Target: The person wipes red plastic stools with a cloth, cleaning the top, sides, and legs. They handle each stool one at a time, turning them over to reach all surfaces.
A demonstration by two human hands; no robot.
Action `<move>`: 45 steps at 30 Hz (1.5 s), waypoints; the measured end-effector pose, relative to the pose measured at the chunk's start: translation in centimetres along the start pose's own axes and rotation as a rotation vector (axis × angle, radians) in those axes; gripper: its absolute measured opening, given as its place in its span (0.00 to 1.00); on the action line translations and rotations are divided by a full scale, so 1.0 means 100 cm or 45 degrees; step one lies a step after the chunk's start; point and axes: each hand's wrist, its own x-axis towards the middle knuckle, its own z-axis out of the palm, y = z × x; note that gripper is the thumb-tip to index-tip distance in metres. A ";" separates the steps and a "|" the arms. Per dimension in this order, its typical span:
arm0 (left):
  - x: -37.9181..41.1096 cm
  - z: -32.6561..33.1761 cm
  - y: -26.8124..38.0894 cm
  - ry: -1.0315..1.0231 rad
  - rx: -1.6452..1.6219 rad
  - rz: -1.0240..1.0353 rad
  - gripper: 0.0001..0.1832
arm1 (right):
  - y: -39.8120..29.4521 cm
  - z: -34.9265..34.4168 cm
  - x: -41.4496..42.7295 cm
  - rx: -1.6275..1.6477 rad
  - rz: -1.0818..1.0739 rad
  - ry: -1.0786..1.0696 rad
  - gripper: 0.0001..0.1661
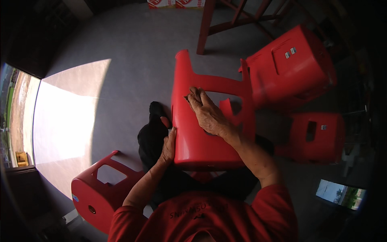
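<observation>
A red plastic stool lies on its side across my lap, its legs pointing away from me. My right hand is on its upper face, beside a cut-out opening. Under the bent fingers is a small brown piece, perhaps cloth or an abrasive pad; most of it is hidden. Against the stool's left side rests my left hand, thumb upward along the edge, the other fingers largely out of sight.
Another red stool lies at lower left. Two more red stools are on the right. A reddish-brown frame with legs stands ahead, near printed boxes. Sunlight falls on the grey floor by a doorway at left.
</observation>
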 end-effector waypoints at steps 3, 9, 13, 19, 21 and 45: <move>0.004 -0.002 -0.019 0.020 -0.069 -0.030 0.25 | -0.012 -0.006 -0.025 -0.159 -0.143 -0.017 0.28; -0.002 0.000 -0.008 0.019 0.310 0.162 0.26 | -0.038 -0.039 -0.069 -0.076 -0.069 -0.054 0.26; -0.002 0.002 -0.003 0.082 0.276 0.175 0.26 | -0.034 -0.051 -0.098 -0.408 -0.105 -0.001 0.24; -0.003 0.003 0.026 0.178 0.360 0.541 0.22 | 0.023 -0.070 -0.153 -0.347 0.372 0.065 0.23; 0.000 0.005 0.024 0.200 0.383 0.603 0.22 | 0.039 -0.062 -0.157 -0.223 0.381 0.239 0.24; -0.003 0.015 0.058 0.120 -0.060 0.195 0.25 | -0.036 -0.006 -0.020 -0.278 -0.245 0.059 0.18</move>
